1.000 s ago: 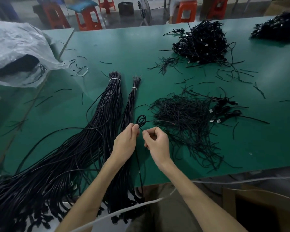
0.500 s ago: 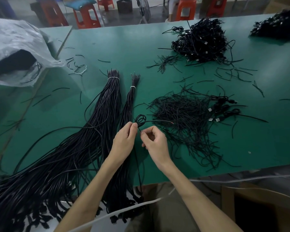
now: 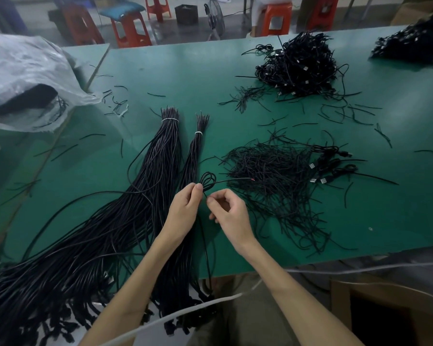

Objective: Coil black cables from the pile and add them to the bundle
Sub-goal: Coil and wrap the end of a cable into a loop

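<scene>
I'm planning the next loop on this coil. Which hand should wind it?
Probably right. The right hand pinches the cable just below the small coil, so it can swing the strand round. The left hand is occupied pinching the loops together.

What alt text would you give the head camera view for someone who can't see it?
A person's left hand and right hand pinch a thin black cable wound into small loops, over a green table. A thick tied bundle and a thin tied bundle lie to their left, a loose cable pile to their right.
</scene>
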### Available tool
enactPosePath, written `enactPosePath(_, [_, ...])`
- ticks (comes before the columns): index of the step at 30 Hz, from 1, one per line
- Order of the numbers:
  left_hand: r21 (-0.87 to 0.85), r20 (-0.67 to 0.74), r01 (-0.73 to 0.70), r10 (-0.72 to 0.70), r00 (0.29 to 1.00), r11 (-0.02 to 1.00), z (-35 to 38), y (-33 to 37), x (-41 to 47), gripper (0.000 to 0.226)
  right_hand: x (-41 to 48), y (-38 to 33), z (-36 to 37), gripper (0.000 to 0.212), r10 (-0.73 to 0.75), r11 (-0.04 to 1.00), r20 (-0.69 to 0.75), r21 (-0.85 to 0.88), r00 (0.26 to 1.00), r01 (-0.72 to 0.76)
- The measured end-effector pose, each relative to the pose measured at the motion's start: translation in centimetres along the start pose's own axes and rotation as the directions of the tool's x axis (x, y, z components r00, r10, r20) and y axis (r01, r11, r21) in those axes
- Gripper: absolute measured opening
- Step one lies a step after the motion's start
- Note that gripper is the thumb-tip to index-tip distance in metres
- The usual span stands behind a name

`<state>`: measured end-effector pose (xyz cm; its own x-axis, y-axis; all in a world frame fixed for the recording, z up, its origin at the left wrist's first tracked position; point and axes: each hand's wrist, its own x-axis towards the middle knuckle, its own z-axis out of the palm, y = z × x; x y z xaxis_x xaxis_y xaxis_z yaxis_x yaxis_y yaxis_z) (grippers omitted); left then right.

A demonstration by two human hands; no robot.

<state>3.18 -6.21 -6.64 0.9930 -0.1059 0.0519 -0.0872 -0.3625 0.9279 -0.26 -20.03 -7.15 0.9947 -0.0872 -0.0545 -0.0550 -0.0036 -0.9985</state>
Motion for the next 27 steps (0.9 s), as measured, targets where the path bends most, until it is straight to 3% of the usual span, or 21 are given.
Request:
enactPosePath(6, [-0.244, 0.239, 0.181, -0.121, 0.963, 0.953, -2.2, 1.7, -0.4, 0.047, 0.0, -2.4, -2.9, 0.049, 0.001, 0.981, 0.241, 0.187, 0.971, -0.047])
enactPosePath(9, [-0.220, 0.424, 0.203, -0.094, 0.901, 0.954, -3.0, 3.0, -0.8, 0.044, 0.2, -3.3, -3.5, 0.061, -0.063, 0.957, 0.366, 0.285, 0.929, -0.047])
enactPosePath(12, [-0.195, 0.520, 0.198, -0.070, 0.851, 0.961, -3.0, 3.8, -1.3, 0.037, 0.1, -3.9, -3.5, 0.069, -0.088, 0.970, 0.427, 0.242, 0.900, -0.020])
enactPosePath(19, [-0.195, 0.499, 0.238, -0.113, 0.859, 0.952, -3.7, 3.2, -2.1, 0.038, -0.5, -3.8, -3.6, 0.041, -0.053, 0.999, 0.376, 0.028, 0.925, 0.046])
enactPosePath(27, [-0.291, 0.464, 0.279, -0.120, 0.878, 0.915, -3.6, 3.3, -2.3, 0.039, -1.0, -3.5, -3.1, 0.013, -0.195, 0.936, 0.167, -0.263, 0.966, 0.234])
